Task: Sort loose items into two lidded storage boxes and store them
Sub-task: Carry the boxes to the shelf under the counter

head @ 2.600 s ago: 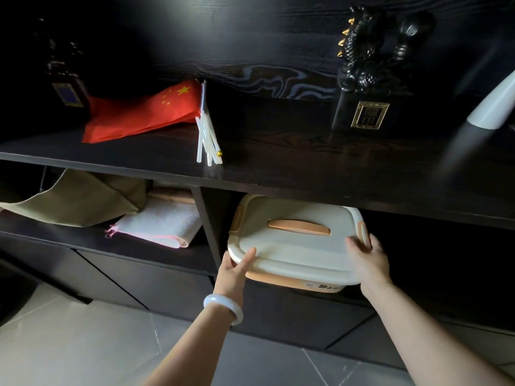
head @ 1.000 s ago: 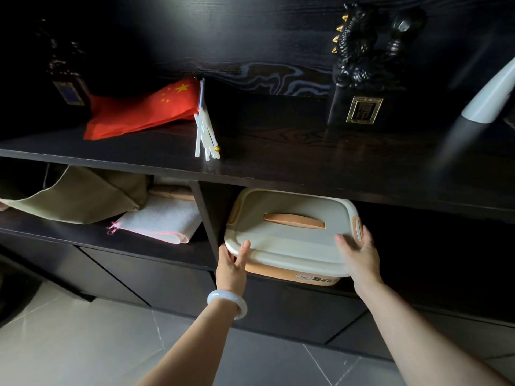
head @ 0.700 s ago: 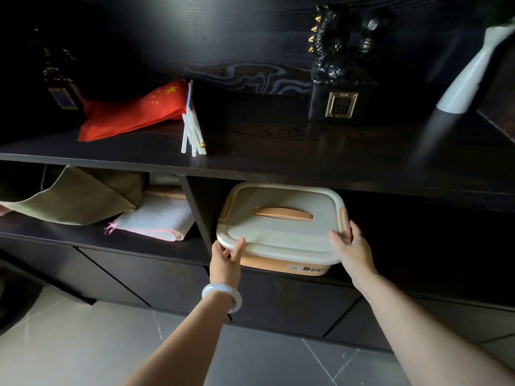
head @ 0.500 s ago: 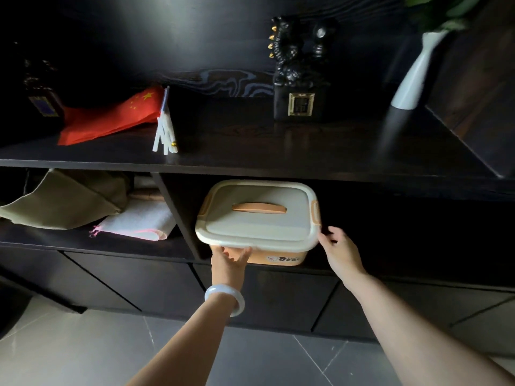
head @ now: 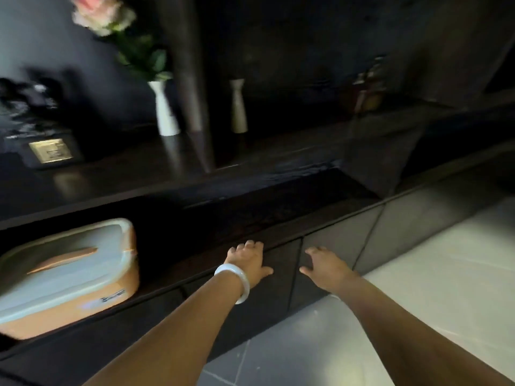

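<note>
The lidded storage box (head: 67, 277), pale lid with an orange handle over an orange base, sits in the lower shelf bay at the far left of the head view. Nothing holds it. My left hand (head: 249, 261), with a white bangle at the wrist, hovers to the right of the box in front of the dark cabinet edge, fingers spread and empty. My right hand (head: 324, 264) is beside it further right, also spread and empty. The picture is blurred by head motion.
The dark shelf top (head: 250, 160) carries a white vase (head: 165, 112) with a pink rose, a second pale vase (head: 238, 107), a black ornament with a gold plaque (head: 50, 150) and a brownish object (head: 367, 93). Dark cabinet fronts (head: 328, 246) run below; pale floor tiles (head: 432, 288) lie at right.
Both hands have let go of the box and moved off to its right. The view has swung right, leaving the box at the left edge and the flag out of sight.
</note>
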### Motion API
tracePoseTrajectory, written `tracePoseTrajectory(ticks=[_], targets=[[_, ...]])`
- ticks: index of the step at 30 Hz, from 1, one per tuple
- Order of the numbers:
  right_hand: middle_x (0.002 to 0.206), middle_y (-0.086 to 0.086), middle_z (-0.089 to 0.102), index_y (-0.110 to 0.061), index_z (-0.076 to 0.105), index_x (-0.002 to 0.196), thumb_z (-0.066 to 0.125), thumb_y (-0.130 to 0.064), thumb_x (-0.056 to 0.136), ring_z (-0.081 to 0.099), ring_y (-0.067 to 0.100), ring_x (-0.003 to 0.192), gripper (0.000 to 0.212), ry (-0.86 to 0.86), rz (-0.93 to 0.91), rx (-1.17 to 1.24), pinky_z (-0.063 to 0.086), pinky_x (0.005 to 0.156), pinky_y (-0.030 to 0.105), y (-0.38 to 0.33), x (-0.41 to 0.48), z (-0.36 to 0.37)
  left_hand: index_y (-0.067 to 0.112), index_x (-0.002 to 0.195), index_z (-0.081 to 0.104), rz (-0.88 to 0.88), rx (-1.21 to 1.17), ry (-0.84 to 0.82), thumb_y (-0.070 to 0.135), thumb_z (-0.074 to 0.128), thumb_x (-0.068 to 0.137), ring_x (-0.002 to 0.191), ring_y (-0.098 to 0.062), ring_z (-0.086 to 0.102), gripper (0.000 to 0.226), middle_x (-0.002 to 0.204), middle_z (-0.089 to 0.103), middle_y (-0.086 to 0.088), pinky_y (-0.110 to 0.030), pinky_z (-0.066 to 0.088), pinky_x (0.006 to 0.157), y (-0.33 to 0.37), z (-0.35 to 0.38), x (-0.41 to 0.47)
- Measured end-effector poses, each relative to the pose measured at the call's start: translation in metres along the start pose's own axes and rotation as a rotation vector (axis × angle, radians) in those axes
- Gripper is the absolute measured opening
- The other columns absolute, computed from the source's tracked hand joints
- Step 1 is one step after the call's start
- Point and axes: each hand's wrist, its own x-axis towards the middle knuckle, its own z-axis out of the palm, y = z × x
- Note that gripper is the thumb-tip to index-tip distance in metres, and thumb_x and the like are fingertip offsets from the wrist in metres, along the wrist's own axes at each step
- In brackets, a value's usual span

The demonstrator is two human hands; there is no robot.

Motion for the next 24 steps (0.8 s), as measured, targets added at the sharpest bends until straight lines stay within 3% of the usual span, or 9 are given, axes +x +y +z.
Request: tracePoseTrajectory(ticks=[10, 24], targets=[[0.134, 0.014, 0.049, -0.010, 0.045, 0.137, 0.057, -0.037, 0.094, 0.047, 0.031, 0.124, 0.052, 0.171, 0.429, -0.014, 0.041, 0.101, 0.037, 0.234, -0.077, -0.115, 0.012, 0.130, 0.044, 0.609, 0.241, -0.001, 0.050, 0.055, 0.091, 0.122, -0.030, 0.046, 0.055, 0.132, 0.047, -0.009, -0.040, 0.035, 0.100, 0.286, -0.021, 0.110], [0.140, 0.008, 0.046, -0.015, 0.043, 0.141, 0.059, -0.040, 0.093, 0.046, 0.025, 0.127, 0.056, 0.282, 0.925, 0.104, 0.039, 0.104, 0.035, 0.487, -0.091, -0.245, 0.014, 0.127, 0.049, 1.168, 0.522, 0.003, 0.054, 0.050, 0.093, 0.116, -0.030, 0.049, 0.052, 0.125, 0.050, -0.008, -0.044, 0.035, 0.099, 0.610, -0.037, 0.289]])
